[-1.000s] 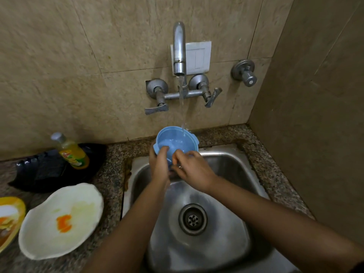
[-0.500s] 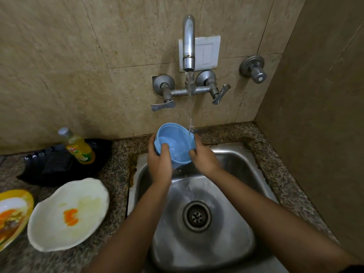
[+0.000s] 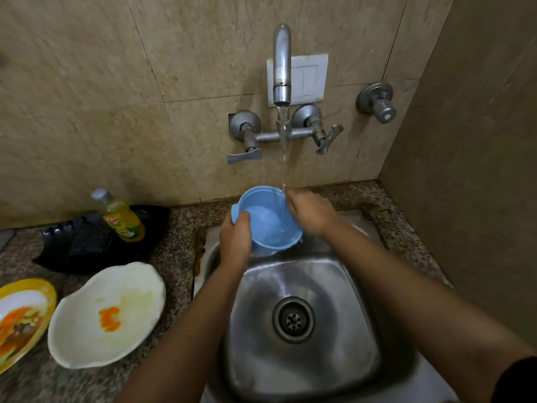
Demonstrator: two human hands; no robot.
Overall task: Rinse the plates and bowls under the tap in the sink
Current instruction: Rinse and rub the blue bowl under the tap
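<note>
Bowl: the blue bowl (image 3: pixel 268 219) is being held over the back part of the sink (image 3: pixel 345 289), tilting toward the person; a little water is lying inside it.
Water: a thin stream (image 3: pixel 283 158) is falling from the tap (image 3: pixel 282 65) into the right side of the bowl.
Left hand: the left hand (image 3: pixel 235 239) is gripping the bowl's near-left wall, with the thumb lying over the rim.
Right hand: the right hand (image 3: pixel 312 212) is holding the right rim, fingers curling on the outside, just beside the stream.
White plate: the white plate (image 3: pixel 87 338) is lying on the counter left of the sink, carrying an orange smear and a yellowish stain.
Yellow plate: the yellow plate (image 3: pixel 43 289) at the left edge is holding orange food remains.
Bottle: the dish soap bottle (image 3: pixel 122 216), with yellow liquid inside, is leaning over a black tray (image 3: pixel 96 245) behind the plates.
Surface: the speckled granite counter (image 3: pixel 174 257) is surrounding the steel sink; the drain (image 3: pixel 293 319) is showing in the middle of the basin.
Room: beige tiles (image 3: pixel 116 97) are covering the wall, and a white switch plate (image 3: pixel 309 77) is sitting behind the tap.
</note>
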